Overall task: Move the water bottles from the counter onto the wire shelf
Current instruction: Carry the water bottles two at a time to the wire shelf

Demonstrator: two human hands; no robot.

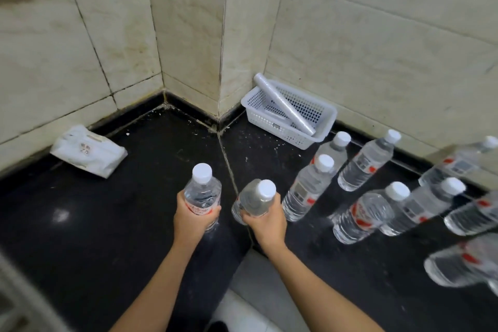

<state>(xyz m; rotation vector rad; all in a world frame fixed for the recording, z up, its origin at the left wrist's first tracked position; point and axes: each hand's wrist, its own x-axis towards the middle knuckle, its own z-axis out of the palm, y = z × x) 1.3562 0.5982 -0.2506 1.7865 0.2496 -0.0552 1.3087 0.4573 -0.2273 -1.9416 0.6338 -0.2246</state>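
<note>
1. Your left hand (194, 219) grips one upright bottle (202, 193); your right hand (265, 219) grips another (254, 201), tilted.
2. Remaining bottles (310, 188) stand right, on the counter (107, 224), nearer your right hand.
3. Wire shelf not visible.

Counter (134, 224) runs into a wall corner. Packet (89, 151) back left; basket (289, 113) back right against the wall, roll (284, 105) in it. Standing bottles (310, 188) right of both hands (each holding one), in front of basket.
</note>
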